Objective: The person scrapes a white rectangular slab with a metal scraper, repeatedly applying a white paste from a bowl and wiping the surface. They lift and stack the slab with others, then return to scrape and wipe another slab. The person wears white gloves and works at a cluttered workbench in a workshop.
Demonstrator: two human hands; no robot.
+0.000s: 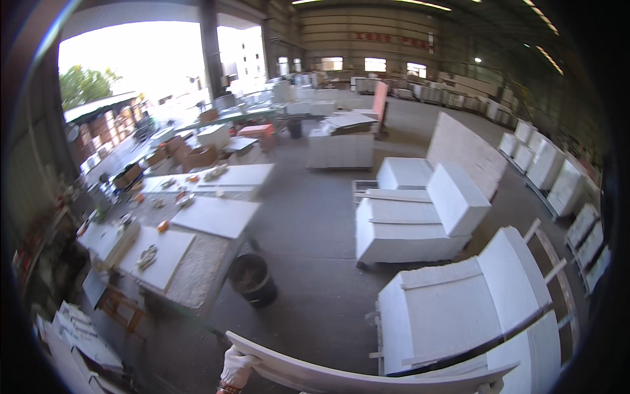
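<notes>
White slab [341, 377] sweeps across the bottom of the view, a long pale panel carried edge-on, curving from lower left toward lower right. Left hand [236, 368], in a white glove, is clamped on its left end, fingers wrapped over the top edge. Right hand is out of sight, so its grip can't be told. Just past the slab, on the right, stacks of white panels [459, 308] lean on wooden racks, and another stack [413, 223] stands further back in the middle of the grey concrete floor [308, 217]. A dark round bucket [252, 279] stands on the floor, near the corner of a long work surface [197, 269] on the left, which carries flat white tiles [216, 217] and small tools. More white tiles [79, 335] are piled at the lower left. Beyond, the warehouse opens to bright daylight [144, 59].
</notes>
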